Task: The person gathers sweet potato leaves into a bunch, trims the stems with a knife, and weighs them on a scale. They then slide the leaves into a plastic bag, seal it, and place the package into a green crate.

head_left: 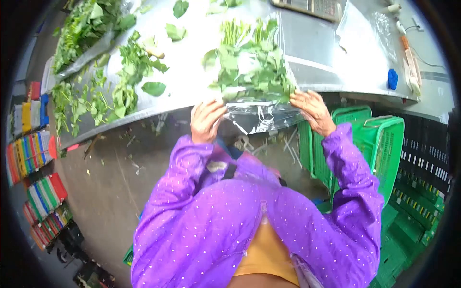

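Two of our hands, the left hand (206, 121) and right hand (313, 111), pinch the clear bag (264, 119) at twelve o'clock, leafy bunch (252, 72) inside, loose greens (127, 79) at ten o'clock unbagged.

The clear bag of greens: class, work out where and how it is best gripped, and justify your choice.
Probably by the near corners of the bag, one per hand, coming from the near side of the table. There the loose film hangs past the edge, so fingers can pinch it from above and below without crushing the leaves.
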Demonstrator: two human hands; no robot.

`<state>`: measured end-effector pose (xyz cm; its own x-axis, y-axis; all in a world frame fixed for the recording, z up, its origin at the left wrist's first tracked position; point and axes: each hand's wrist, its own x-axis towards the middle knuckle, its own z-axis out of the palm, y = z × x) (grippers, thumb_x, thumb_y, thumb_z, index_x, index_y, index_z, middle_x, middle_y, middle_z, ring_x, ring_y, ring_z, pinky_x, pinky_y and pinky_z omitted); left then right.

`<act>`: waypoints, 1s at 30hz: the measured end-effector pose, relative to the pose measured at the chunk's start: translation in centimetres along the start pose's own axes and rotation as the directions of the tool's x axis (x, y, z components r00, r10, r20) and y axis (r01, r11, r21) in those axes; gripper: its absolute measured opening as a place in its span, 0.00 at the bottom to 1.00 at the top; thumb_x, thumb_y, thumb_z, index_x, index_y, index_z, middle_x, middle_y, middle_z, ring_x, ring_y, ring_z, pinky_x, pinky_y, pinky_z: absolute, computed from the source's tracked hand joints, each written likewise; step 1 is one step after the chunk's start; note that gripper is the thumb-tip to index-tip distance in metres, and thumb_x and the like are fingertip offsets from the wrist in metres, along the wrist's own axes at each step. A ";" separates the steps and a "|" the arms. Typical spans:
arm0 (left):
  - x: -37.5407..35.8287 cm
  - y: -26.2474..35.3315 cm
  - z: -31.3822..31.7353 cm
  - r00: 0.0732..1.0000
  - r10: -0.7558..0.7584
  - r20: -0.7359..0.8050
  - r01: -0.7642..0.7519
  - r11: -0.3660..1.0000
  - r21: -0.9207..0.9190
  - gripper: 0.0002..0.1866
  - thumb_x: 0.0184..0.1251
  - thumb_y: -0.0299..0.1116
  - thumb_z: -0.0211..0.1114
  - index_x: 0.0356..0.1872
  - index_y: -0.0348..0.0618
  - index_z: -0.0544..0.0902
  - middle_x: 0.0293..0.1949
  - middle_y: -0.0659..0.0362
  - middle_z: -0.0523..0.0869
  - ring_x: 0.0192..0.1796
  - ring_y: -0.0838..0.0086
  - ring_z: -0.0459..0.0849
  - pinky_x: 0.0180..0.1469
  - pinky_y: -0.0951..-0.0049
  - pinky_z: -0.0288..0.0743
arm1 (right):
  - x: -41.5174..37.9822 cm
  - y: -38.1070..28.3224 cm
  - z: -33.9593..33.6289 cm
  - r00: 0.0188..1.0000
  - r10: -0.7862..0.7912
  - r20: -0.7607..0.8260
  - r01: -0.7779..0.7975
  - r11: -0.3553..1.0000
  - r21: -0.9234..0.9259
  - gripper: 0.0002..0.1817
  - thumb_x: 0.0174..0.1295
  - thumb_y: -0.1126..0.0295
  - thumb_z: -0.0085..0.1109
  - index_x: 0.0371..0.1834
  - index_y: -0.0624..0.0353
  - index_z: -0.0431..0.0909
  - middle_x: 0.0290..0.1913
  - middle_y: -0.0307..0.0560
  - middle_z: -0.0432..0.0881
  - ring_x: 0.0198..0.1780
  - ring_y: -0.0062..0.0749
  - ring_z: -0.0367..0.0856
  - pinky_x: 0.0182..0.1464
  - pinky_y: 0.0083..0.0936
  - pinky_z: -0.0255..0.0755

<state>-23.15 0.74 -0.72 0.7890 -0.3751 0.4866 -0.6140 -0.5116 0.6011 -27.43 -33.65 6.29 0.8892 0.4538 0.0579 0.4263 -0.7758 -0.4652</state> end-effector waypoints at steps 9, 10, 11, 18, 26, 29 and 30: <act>22.5 3.3 -8.5 0.908 -0.236 -0.346 -0.039 0.775 -0.631 0.10 0.69 0.29 0.51 0.33 0.34 0.79 0.30 0.52 0.85 0.35 0.69 0.83 0.46 0.68 0.74 | 13.6 -4.3 -12.2 0.802 0.297 -0.519 0.238 0.638 0.733 0.22 0.70 0.58 0.37 0.43 0.69 0.74 0.42 0.56 0.81 0.47 0.40 0.79 0.56 0.33 0.66; 26.2 3.5 -9.2 0.896 -0.161 -0.413 -0.117 0.813 -0.571 0.11 0.69 0.30 0.51 0.33 0.34 0.78 0.28 0.52 0.84 0.31 0.71 0.83 0.41 0.71 0.76 | 15.8 -3.6 -13.9 0.762 0.344 -0.549 0.280 0.590 0.757 0.23 0.70 0.57 0.37 0.42 0.69 0.73 0.38 0.56 0.82 0.43 0.39 0.81 0.52 0.32 0.69; 29.4 3.1 -9.6 0.905 -0.179 -0.385 -0.139 0.733 -0.666 0.10 0.69 0.31 0.51 0.34 0.34 0.77 0.27 0.53 0.84 0.30 0.71 0.83 0.38 0.72 0.76 | 17.6 -3.3 -15.9 0.760 0.350 -0.547 0.304 0.553 0.776 0.21 0.70 0.58 0.37 0.42 0.68 0.72 0.37 0.58 0.82 0.41 0.40 0.81 0.51 0.32 0.70; 24.0 5.2 -11.7 0.910 -0.362 -0.204 0.108 0.680 -0.725 0.12 0.69 0.34 0.50 0.32 0.35 0.76 0.23 0.55 0.81 0.22 0.72 0.80 0.26 0.75 0.73 | 16.2 -4.2 -13.2 0.715 0.551 -0.430 0.166 0.463 0.871 0.22 0.66 0.53 0.44 0.35 0.64 0.74 0.23 0.47 0.79 0.29 0.29 0.80 0.35 0.23 0.71; 1.4 1.7 -4.9 0.454 -0.865 0.214 0.711 0.207 -0.673 0.12 0.69 0.38 0.52 0.30 0.40 0.74 0.16 0.55 0.79 0.13 0.77 0.74 0.15 0.81 0.65 | 4.7 -6.0 5.3 0.731 0.661 0.171 -0.383 0.190 0.904 0.22 0.68 0.54 0.41 0.24 0.60 0.71 0.16 0.41 0.74 0.17 0.23 0.75 0.21 0.16 0.65; 0.8 1.3 -4.8 0.419 -0.880 0.224 0.725 0.176 -0.666 0.12 0.68 0.38 0.53 0.29 0.41 0.74 0.15 0.57 0.79 0.12 0.78 0.73 0.14 0.81 0.63 | 4.8 -6.2 5.7 0.719 0.671 0.181 -0.383 0.165 0.909 0.23 0.68 0.53 0.40 0.24 0.60 0.71 0.14 0.44 0.74 0.16 0.23 0.75 0.18 0.16 0.63; 0.9 1.1 -4.7 0.420 -0.878 0.229 0.720 0.169 -0.673 0.12 0.68 0.38 0.54 0.29 0.41 0.74 0.15 0.57 0.78 0.12 0.79 0.72 0.13 0.81 0.63 | 5.0 -6.2 5.7 0.706 0.683 0.190 -0.403 0.165 0.900 0.23 0.68 0.54 0.40 0.24 0.60 0.71 0.14 0.44 0.74 0.16 0.23 0.75 0.18 0.16 0.63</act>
<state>-23.19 3.48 3.37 0.8758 0.1148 -0.4689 0.4489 0.1639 0.8784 -26.62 -24.08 4.42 0.8867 -0.1259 -0.4448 -0.4373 0.0836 -0.8954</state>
